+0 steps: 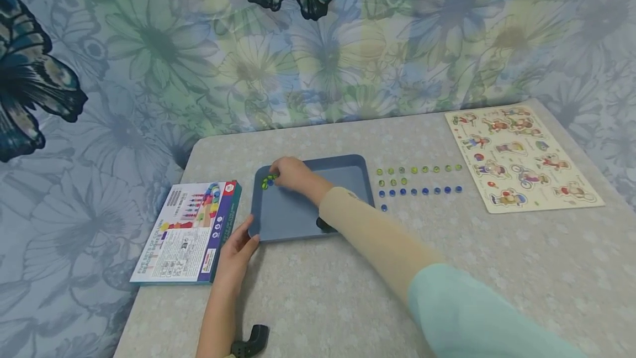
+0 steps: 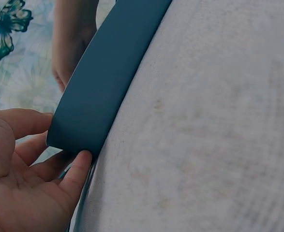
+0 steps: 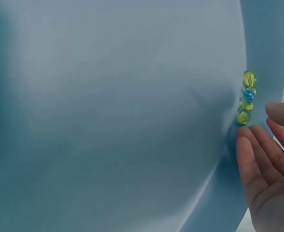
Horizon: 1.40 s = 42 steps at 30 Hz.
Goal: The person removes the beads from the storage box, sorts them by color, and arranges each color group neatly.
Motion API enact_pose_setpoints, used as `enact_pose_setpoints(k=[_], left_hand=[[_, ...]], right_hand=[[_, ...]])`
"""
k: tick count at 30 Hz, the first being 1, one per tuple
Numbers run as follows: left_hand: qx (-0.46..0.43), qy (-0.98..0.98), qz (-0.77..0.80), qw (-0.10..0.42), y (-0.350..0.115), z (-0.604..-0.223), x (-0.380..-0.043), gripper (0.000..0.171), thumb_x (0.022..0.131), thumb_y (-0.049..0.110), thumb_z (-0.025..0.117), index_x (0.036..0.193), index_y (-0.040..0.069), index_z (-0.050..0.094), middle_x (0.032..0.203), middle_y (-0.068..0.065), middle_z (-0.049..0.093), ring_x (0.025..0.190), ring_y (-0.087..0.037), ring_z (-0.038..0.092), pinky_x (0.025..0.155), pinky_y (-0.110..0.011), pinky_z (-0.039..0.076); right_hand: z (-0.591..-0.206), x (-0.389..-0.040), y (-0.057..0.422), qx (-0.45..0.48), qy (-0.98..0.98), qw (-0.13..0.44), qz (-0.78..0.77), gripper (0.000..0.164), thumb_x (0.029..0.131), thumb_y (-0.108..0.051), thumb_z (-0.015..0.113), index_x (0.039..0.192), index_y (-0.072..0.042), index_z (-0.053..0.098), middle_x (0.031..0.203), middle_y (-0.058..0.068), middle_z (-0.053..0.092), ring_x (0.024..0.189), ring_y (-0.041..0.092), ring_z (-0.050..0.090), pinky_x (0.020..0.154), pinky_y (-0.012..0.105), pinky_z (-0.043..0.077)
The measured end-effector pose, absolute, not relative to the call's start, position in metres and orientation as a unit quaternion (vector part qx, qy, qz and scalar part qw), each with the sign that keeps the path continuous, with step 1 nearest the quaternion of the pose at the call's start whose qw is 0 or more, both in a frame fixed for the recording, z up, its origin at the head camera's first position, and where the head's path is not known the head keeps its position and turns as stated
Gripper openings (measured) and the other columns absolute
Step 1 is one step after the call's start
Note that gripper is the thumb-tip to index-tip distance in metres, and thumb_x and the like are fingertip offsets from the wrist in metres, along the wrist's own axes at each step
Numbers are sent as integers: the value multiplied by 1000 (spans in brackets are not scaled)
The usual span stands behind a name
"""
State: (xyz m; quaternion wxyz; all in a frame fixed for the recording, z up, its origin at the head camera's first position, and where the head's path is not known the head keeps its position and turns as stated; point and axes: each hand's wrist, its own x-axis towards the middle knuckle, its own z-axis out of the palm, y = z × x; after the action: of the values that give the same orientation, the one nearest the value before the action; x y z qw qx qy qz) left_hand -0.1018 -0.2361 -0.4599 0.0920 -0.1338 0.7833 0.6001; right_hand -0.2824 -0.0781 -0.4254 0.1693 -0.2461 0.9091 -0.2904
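A blue-grey tray (image 1: pixel 298 217) lies on the table. At its near left corner my left hand (image 1: pixel 237 253) holds the rim; the left wrist view shows my left fingers (image 2: pixel 76 176) and thumb on either side of the tray corner (image 2: pixel 79 130). My right hand (image 1: pixel 297 177) reaches over the tray to its far left corner, beside a small cluster of green glass marbles (image 1: pixel 266 182) with a blue one among them. In the right wrist view these marbles (image 3: pixel 244 117) line the tray wall, just beyond my right fingertips (image 3: pixel 243 133), with thumb and fingers apart.
Right of the tray, green marbles (image 1: pixel 414 170) and blue marbles (image 1: pixel 417 191) stand in rows on the table. A printed box (image 1: pixel 186 236) lies left of the tray, close to my left hand. At the far right lies a board with cartoon figures (image 1: pixel 526 159). A flowered curtain hangs behind.
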Motion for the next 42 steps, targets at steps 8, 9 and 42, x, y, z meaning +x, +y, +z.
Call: enact_pose_setpoints(k=[8, 9, 42], left_hand=[[-130, 784, 601, 91, -234, -461, -101, 49, 96, 25, 52, 143, 27, 38, 151, 4, 27, 139, -21, 23, 109, -41, 27], [-130, 784, 600, 92, -234, -461, -101, 49, 96, 25, 52, 143, 27, 38, 151, 4, 27, 139, -21, 24, 109, -41, 28], [-130, 787, 598, 79, -235, -462, -101, 49, 96, 21, 52, 143, 25, 40, 150, 3, 30, 139, -21, 25, 108, -40, 30]], right_hand=[[-433, -281, -85, -257, 920, 150, -254, 33, 90, -12, 60, 123, -9, 60, 121, 2, 61, 111, 16, 56, 89, 28, 47], [-434, -281, -85, -257, 921, 150, -250, 32, 90, -12, 60, 122, -9, 61, 120, 2, 62, 110, 16, 56, 89, 27, 47], [-427, -276, -83, -295, 915, 105, -255, 16, 84, -12, 64, 99, -11, 69, 92, -2, 66, 78, 10, 59, 68, 23, 48]])
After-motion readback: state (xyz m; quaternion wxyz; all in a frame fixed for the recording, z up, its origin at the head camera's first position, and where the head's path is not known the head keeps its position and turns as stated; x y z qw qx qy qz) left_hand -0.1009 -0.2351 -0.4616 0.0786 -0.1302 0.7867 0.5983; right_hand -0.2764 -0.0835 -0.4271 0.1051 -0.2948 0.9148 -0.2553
